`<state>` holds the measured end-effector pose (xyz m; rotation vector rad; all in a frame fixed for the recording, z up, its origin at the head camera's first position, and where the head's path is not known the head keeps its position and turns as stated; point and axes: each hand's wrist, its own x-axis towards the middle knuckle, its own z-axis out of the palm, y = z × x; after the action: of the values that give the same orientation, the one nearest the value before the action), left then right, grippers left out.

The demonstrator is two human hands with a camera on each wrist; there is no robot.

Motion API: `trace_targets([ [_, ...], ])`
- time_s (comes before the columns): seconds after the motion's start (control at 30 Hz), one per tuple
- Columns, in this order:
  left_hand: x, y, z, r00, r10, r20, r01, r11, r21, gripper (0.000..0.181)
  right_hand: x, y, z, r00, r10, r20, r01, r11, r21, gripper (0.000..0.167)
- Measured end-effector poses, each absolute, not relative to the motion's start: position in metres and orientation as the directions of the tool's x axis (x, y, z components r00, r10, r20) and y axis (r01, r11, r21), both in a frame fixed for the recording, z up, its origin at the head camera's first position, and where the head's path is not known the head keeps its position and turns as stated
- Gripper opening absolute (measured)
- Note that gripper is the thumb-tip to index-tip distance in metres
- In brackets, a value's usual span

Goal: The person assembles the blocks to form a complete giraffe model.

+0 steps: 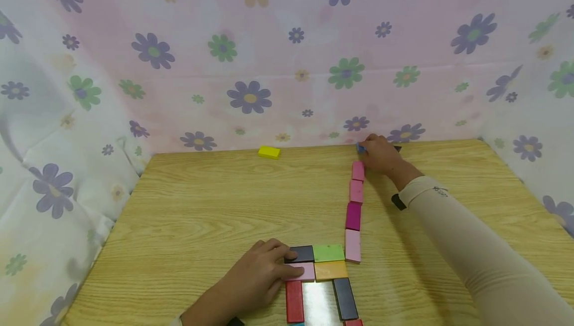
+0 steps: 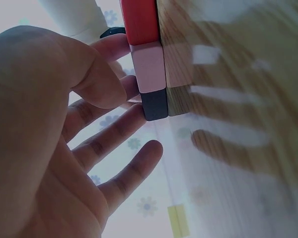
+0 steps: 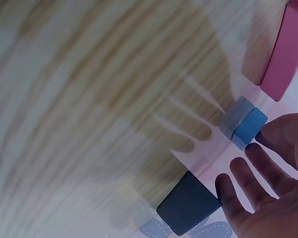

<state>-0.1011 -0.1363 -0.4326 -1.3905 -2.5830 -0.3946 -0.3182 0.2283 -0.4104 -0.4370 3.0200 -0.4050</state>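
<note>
At the far edge of the table my right hand (image 1: 380, 155) pinches a small blue block (image 3: 251, 126) between thumb and forefinger. Beside its other fingers, a black block (image 3: 188, 204) stands on the tabletop. Just nearer than that hand, a line of pink and magenta blocks (image 1: 353, 216) runs toward me. My left hand (image 1: 262, 273) lies with extended fingertips touching a black block (image 1: 302, 253) and a pale pink block (image 1: 307, 271). These adjoin a green block (image 1: 329, 252), an orange block (image 1: 331, 270) and a red block (image 1: 294, 301).
A yellow block (image 1: 269, 152) lies alone at the back edge, left of centre. Another dark block (image 1: 344, 298) forms the right side of the near arrangement. Flowered cloth (image 1: 278, 57) hangs behind the wooden table (image 1: 215, 201) and at both sides.
</note>
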Motion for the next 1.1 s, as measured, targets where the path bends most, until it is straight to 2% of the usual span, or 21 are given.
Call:
trace_targets([
  [0.2,-0.1006,-0.1355,-0.4309,-0.552,0.788,0.272,0.833,0.531,0.153,0.029,-0.3184,0.2288,-0.4105,-0.954,-0.300,0.021,-0.295,0.920,-0.259,0.036],
  [0.47,-0.1004,-0.1358,-0.4298,-0.552,0.791,0.263,0.833,0.533,0.147,0.028,-0.3207,0.2317,-0.4114,-0.959,-0.282,-0.024,-0.263,0.921,-0.288,0.037],
  [1.1,-0.1000,-0.1355,-0.4284,-0.554,0.789,0.265,0.832,0.533,0.151,0.029,-0.3157,0.2323,-0.4124,-0.939,-0.345,-0.019,-0.323,0.896,-0.303,0.030],
])
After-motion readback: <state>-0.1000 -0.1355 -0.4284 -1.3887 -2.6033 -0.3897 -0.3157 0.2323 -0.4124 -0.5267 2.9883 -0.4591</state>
